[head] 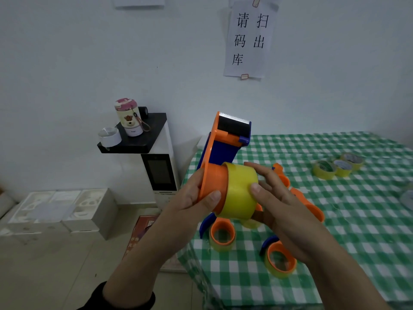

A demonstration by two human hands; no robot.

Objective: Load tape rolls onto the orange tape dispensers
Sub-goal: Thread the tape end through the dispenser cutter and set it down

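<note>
My left hand (196,195) grips an orange and blue tape dispenser (223,144) by its round orange hub, holding it upright in the air with its serrated blade at the top. A yellow tape roll (240,193) sits partway onto that hub. My right hand (277,202) wraps the roll's outer end, thumb on its side. Below, two more orange dispensers lie on the green checked tablecloth (357,220), each with a yellow roll on its hub (222,236) (280,260). Three loose yellow tape rolls (337,167) lie at the far right.
The table's left edge runs close under my hands. A white appliance (159,173) with a black shelf stands left of the table, bearing a bottle (128,118) and a white roll. White foam boxes (55,209) sit on the floor. A paper sign (249,39) hangs on the wall.
</note>
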